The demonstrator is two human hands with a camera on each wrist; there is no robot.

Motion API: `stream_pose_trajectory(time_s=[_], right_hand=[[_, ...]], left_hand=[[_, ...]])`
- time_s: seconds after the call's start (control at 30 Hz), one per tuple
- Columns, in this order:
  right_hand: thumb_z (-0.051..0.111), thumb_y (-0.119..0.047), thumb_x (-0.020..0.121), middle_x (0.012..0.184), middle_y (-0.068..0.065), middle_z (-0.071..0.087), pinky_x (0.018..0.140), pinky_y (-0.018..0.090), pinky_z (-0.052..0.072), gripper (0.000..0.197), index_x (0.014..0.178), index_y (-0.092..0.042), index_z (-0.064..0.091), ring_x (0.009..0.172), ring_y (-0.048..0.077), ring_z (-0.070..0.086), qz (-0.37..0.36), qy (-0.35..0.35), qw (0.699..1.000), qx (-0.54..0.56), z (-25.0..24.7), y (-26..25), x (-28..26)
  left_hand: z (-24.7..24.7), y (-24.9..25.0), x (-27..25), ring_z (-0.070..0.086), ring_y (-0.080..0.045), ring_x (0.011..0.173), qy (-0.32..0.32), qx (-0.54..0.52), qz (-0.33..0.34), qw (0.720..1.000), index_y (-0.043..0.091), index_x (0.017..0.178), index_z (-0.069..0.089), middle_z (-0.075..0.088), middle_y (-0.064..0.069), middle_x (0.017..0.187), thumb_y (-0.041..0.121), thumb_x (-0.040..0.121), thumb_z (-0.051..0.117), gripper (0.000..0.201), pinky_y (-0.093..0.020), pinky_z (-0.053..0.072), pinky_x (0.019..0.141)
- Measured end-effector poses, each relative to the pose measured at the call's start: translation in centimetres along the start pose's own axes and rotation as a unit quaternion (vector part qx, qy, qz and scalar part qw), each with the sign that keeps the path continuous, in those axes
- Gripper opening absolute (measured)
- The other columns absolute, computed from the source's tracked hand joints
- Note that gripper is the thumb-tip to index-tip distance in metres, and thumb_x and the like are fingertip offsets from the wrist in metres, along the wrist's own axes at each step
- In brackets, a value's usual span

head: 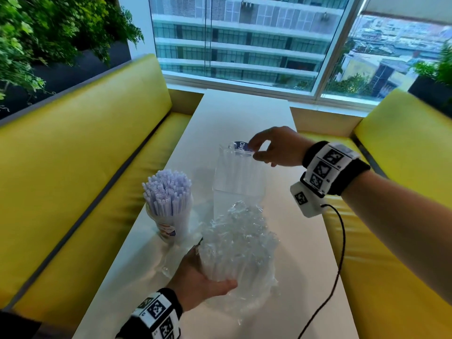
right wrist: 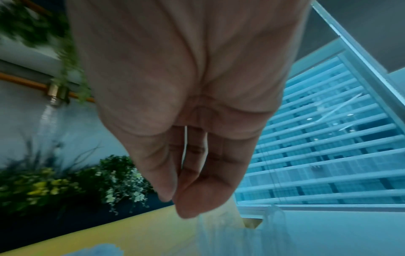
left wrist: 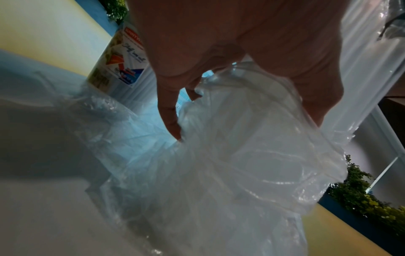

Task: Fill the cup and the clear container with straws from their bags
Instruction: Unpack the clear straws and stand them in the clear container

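Observation:
A labelled cup point(head: 168, 223) point(left wrist: 122, 57) stands on the left of the table, packed with white straws point(head: 167, 189). Behind the centre stands the tall clear container point(head: 238, 182) point(right wrist: 230, 233) with a few clear straws in it. My right hand point(head: 253, 150) point(right wrist: 175, 204) hovers at its top, thumb and forefinger pinched together on the straw ends beside a blue label point(head: 241, 145). Nearer to me, my left hand point(head: 208, 277) grips a crumpled clear bag point(head: 239, 245) point(left wrist: 252, 155) holding a bundle of clear straws, raised just above the table.
The white table point(head: 244, 111) runs away from me towards a large window. Yellow benches flank it on the left point(head: 73, 148) and right point(head: 403, 155). A limp plastic bag point(head: 166, 266) lies by the cup. A black cable point(head: 340, 253) hangs from my right wrist.

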State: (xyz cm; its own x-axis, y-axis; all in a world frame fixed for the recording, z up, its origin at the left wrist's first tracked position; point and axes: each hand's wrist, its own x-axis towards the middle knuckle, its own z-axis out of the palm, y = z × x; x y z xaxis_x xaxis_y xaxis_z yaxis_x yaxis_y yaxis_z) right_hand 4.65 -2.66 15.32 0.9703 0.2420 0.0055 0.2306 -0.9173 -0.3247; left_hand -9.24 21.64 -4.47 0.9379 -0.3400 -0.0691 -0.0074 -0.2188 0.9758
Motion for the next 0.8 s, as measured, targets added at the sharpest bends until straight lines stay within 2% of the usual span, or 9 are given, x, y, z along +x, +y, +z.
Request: stream_pose_trajectory(time_s=[0.07, 0.13, 0.2, 0.3, 0.37, 0.47, 0.53, 0.67, 0.8], right_hand=[[0.061, -0.009, 0.089, 0.082, -0.019, 0.068, 0.064, 0.008, 0.051, 0.024, 0.104, -0.023, 0.074, 0.055, -0.002, 0.063, -0.038, -0.024, 0.999, 0.003, 0.2, -0.7, -2.2], [0.06, -0.003, 0.083, 0.085, -0.018, 0.068, 0.067, 0.002, 0.043, 0.033, 0.101, -0.026, 0.074, 0.063, -0.001, 0.064, -0.059, -0.06, 0.996, -0.006, 0.8, -1.1, -4.6], [0.061, -0.001, 0.077, 0.092, -0.017, 0.069, 0.071, 0.007, 0.044, 0.039, 0.101, -0.03, 0.072, 0.069, 0.001, 0.065, -0.066, -0.1, 0.993, -0.011, 1.8, -1.3, -7.0], [0.067, -0.004, 0.072, 0.104, -0.014, 0.065, 0.065, 0.005, 0.045, 0.042, 0.106, -0.027, 0.063, 0.073, 0.001, 0.066, -0.058, -0.162, 0.984, 0.037, 3.0, -1.0, -10.1], [0.076, -0.011, 0.071, 0.108, -0.016, 0.058, 0.064, 0.012, 0.05, 0.049, 0.111, -0.029, 0.054, 0.078, 0.002, 0.065, -0.044, -0.175, 0.982, 0.063, 3.8, -0.8, -11.5], [0.084, -0.025, 0.07, 0.115, -0.022, 0.051, 0.067, 0.024, 0.057, 0.062, 0.116, -0.034, 0.045, 0.084, 0.001, 0.064, -0.03, -0.162, 0.982, 0.09, 5.1, -0.5, -12.5], [0.086, -0.026, 0.069, 0.122, -0.022, 0.051, 0.068, 0.029, 0.058, 0.066, 0.118, -0.033, 0.044, 0.083, 0.003, 0.067, -0.03, -0.139, 0.982, 0.122, 6.0, -0.4, -12.8], [0.087, -0.019, 0.069, 0.119, -0.014, 0.056, 0.063, 0.024, 0.057, 0.06, 0.112, -0.028, 0.046, 0.073, 0.005, 0.067, -0.037, -0.096, 0.98, 0.168, 7.2, -0.4, -13.0], [0.08, -0.014, 0.07, 0.106, -0.013, 0.061, 0.063, 0.024, 0.056, 0.05, 0.106, -0.029, 0.048, 0.064, 0.008, 0.065, -0.037, -0.045, 0.985, 0.163, 8.1, -0.2, -12.9]], left_hand=[[0.0, -0.1, 0.1, 0.069, 0.0, 0.098, -0.006, -0.002, 0.003, 1.0, 0.021, 0.112, 0.064, 0.073, 0.018, 0.105, 0.015, 0.052, 0.096, 0.068, -0.007, 0.05, 0.078], [-0.1, -0.3, 0.2, 0.069, -0.003, 0.1, -0.01, -0.008, 0.003, 1.0, 0.02, 0.113, 0.064, 0.074, 0.014, 0.106, 0.017, 0.051, 0.096, 0.07, -0.009, 0.051, 0.08], [-0.2, -0.5, 0.2, 0.07, -0.006, 0.1, -0.009, -0.017, 0.0, 1.0, 0.02, 0.112, 0.064, 0.074, 0.012, 0.106, 0.019, 0.049, 0.096, 0.071, -0.01, 0.052, 0.079], [-0.2, -0.7, 0.2, 0.069, -0.002, 0.1, -0.008, -0.014, 0.005, 1.0, 0.024, 0.111, 0.064, 0.073, 0.016, 0.106, 0.029, 0.045, 0.095, 0.073, -0.009, 0.051, 0.08], [-0.2, -0.8, 0.2, 0.068, -0.001, 0.101, -0.004, -0.001, 0.011, 1.0, 0.025, 0.112, 0.064, 0.073, 0.017, 0.105, 0.036, 0.045, 0.095, 0.075, -0.013, 0.052, 0.084], [-0.2, -0.8, 0.2, 0.068, -0.004, 0.102, 0.003, 0.01, 0.021, 1.0, 0.025, 0.113, 0.065, 0.074, 0.015, 0.105, 0.04, 0.045, 0.094, 0.075, -0.024, 0.054, 0.09], [-0.2, -0.7, 0.2, 0.068, -0.003, 0.102, 0.003, 0.01, 0.029, 1.0, 0.024, 0.112, 0.066, 0.074, 0.015, 0.105, 0.039, 0.045, 0.094, 0.074, -0.022, 0.053, 0.09], [-0.2, -0.4, 0.1, 0.068, 0.0, 0.1, 0.009, 0.017, 0.045, 0.999, 0.025, 0.109, 0.066, 0.073, 0.017, 0.104, 0.037, 0.045, 0.093, 0.07, -0.009, 0.05, 0.084], [-0.2, -0.6, 0.1, 0.069, -0.004, 0.101, 0.006, 0.019, 0.035, 0.999, 0.023, 0.111, 0.066, 0.074, 0.013, 0.105, 0.038, 0.046, 0.094, 0.073, -0.023, 0.054, 0.09]])
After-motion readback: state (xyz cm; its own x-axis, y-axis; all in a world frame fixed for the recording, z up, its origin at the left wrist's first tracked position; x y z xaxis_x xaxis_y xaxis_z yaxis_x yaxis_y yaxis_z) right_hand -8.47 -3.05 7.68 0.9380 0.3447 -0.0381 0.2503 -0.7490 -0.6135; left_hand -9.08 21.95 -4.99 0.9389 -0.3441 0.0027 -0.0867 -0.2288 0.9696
